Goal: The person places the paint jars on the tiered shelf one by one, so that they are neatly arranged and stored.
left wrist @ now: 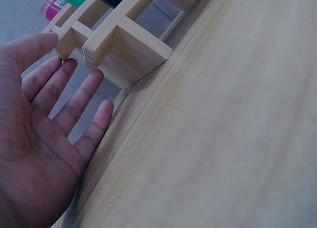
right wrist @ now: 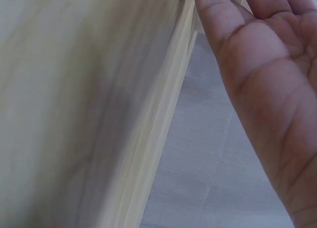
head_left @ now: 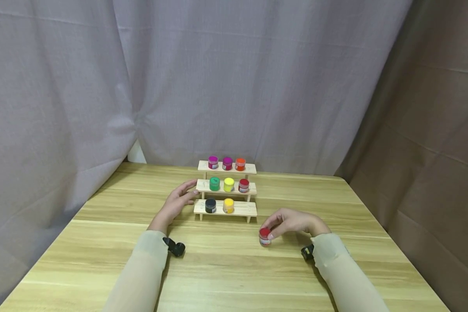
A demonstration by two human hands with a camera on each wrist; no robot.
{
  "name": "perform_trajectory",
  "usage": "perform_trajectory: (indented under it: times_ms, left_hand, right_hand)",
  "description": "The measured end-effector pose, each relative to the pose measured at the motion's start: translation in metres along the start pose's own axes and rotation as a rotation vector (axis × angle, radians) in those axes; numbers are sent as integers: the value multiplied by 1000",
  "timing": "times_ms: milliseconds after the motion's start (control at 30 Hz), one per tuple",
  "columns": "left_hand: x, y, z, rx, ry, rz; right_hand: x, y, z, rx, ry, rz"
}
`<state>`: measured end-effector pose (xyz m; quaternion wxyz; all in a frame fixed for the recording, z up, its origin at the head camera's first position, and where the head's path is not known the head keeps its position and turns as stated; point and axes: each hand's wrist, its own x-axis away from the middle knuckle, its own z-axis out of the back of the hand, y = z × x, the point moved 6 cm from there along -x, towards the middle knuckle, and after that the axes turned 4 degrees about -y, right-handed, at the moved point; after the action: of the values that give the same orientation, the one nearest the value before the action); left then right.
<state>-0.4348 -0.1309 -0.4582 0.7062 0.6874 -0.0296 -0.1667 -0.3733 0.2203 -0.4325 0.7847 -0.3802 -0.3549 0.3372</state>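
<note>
A three-step wooden stand [head_left: 242,209] holds small paint jars. Its top step has a magenta jar [head_left: 213,163], a purple-pink jar [head_left: 227,164] and an orange jar [head_left: 240,164]. On the middle step are a green jar [head_left: 214,183], a yellow jar [head_left: 229,185] and a dark red jar [head_left: 243,185]. The bottom step bears a black jar [head_left: 210,206] and a yellow-orange jar [head_left: 228,206]. My left hand [head_left: 176,203], fingers extended, is at the stand's left side. To the stand's front right, my right hand [head_left: 292,222] pinches a red paint jar [head_left: 264,237]; the right wrist view hides this jar.
The wood-grain table [head_left: 218,277] extends around the stand, with its edge near the grey curtain [head_left: 234,86] behind. A brown-grey curtain [head_left: 425,130] hangs along the right. Black wrist cameras sit under both forearms.
</note>
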Motion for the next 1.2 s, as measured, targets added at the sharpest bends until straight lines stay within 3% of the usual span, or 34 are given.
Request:
perform_trajectory:
  times_ms: [333, 667, 967, 1200]
  left_hand:
    - [1, 1, 0, -4, 6, 0]
    - [0, 1, -1, 19, -12, 10]
    - [5, 13, -1, 17, -31, 24]
    - [2, 4, 0, 26, -32, 17]
  right_hand:
    - [1, -1, 4, 28, 64, -13]
    - [4, -8, 11, 19, 113, 52]
    - [2, -27, 18, 38, 201, 81]
    - [-3, -39, 20, 19, 209, 140]
